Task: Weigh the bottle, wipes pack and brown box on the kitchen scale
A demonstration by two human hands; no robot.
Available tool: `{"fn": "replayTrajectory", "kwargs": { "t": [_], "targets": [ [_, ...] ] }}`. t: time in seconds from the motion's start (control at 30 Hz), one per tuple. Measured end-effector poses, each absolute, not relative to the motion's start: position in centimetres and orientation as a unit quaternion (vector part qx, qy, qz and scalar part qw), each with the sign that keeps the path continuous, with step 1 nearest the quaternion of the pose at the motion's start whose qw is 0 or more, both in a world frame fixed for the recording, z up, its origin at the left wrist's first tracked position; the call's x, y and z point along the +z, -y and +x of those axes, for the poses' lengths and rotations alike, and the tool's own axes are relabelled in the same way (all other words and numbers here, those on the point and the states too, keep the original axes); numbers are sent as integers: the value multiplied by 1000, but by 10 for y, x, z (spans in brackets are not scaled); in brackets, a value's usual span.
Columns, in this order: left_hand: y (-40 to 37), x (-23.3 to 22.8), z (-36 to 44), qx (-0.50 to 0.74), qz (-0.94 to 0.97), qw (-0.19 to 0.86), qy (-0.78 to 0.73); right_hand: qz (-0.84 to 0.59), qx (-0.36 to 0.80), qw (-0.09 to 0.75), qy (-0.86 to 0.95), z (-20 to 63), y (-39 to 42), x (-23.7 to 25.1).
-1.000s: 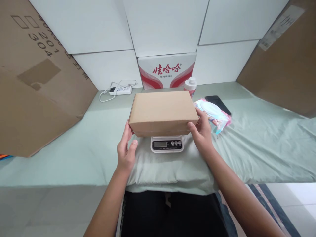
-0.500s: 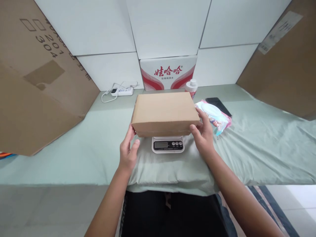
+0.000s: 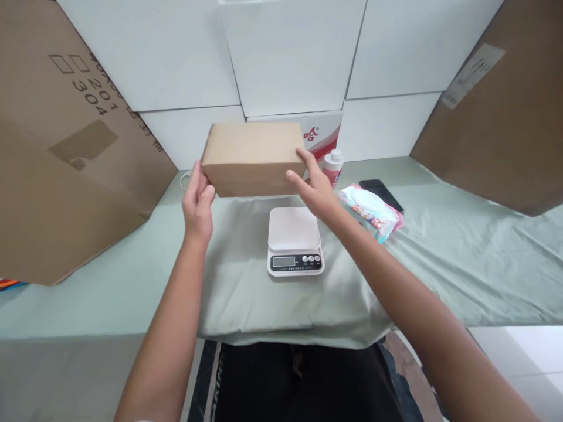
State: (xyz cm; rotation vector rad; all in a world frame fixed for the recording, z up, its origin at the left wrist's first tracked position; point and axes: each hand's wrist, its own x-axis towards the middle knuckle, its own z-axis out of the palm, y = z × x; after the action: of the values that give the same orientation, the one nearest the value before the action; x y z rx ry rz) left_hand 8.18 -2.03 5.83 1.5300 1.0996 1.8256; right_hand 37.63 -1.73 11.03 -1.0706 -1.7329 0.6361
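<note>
While both hands, left hand and right hand, squeeze the plain brown cardboard box up off the small white scale, it needs a landing spot.

Plain brown cardboard box, closed; level, seemingly lifted behind the scale.

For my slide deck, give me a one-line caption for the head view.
Both hands, left hand and right hand, hold a cardboard box above a kitchen scale.
</note>
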Motion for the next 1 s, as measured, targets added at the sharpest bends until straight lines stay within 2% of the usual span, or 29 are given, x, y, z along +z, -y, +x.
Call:
{"fn": "replayTrajectory", "kwargs": {
  "t": [0.13,0.37,0.57,0.67,0.8,0.87,1.0],
  "targets": [
    [-32,31,92,656,522,325,-436,-531,289,460,650,355,-19,94],
    [-57,-10,105,614,527,388,-440,-595,318,451,585,353,-52,67],
    [-61,-19,99,598,575,361,-426,-573,332,440,606,366,-44,98],
    [-55,-21,99,610,564,352,-431,-536,283,474,639,393,-28,132],
    [-49,-20,99,630,548,335,-435,-586,128,529,601,434,-18,152],
    [-48,-19,98,635,543,329,-441,-624,122,500,588,445,-21,146],
    [-49,-19,98,635,540,320,-451,-635,196,425,614,449,-35,126]
  ]
}}
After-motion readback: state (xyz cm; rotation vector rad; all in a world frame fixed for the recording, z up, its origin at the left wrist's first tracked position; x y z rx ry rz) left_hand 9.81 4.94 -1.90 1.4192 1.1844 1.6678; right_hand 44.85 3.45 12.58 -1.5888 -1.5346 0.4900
